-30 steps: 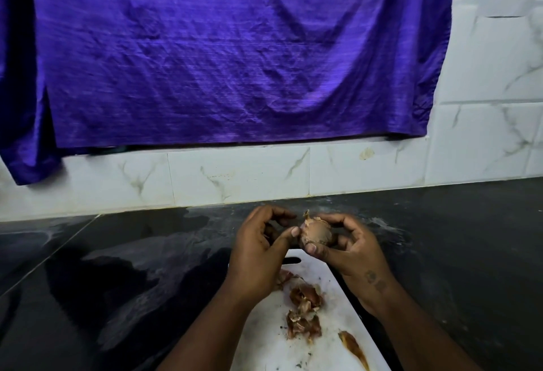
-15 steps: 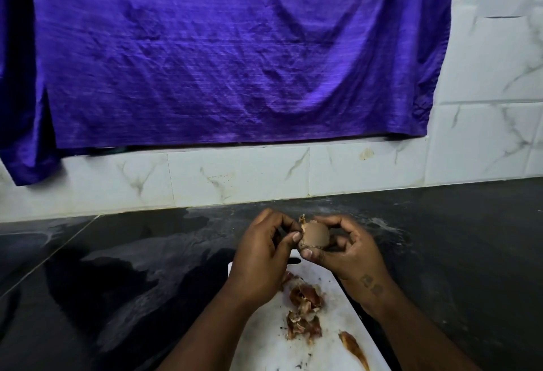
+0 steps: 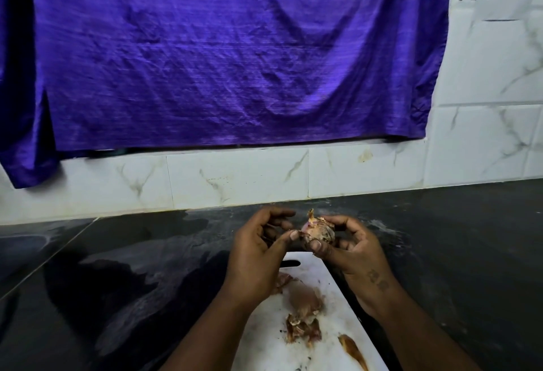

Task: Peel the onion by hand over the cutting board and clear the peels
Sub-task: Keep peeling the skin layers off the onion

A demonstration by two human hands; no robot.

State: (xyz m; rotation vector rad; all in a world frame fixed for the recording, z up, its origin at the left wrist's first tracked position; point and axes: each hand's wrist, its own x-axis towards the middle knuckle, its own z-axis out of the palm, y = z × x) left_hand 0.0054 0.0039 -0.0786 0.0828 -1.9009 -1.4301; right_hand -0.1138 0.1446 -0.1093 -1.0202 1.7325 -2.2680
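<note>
In the head view, the right hand (image 3: 355,253) is holding the onion (image 3: 318,231) in the air, above the far end of the cutting board (image 3: 270,347). Its grip is closing around the bulb with the thumb in front. The left hand (image 3: 255,256) is working at the onion's side; its grip is narrow, with the thumb tip pressing on the dry skin and the fingers curling behind.

Brown skin is covering much of the bulb, so I judge the peeling is only partly done. A pile of peels (image 3: 304,323) is lying on the board, close to its right edge.

The onion is hanging near the board's far end, so a torn flake may be falling on the dark desk (image 3: 132,282), where it is hard to see. The dry skin may also be breaking into small pieces if the pull is too quick. If the right grip is loosening during a pull, the bulb may be slipping and rolling away.
</note>
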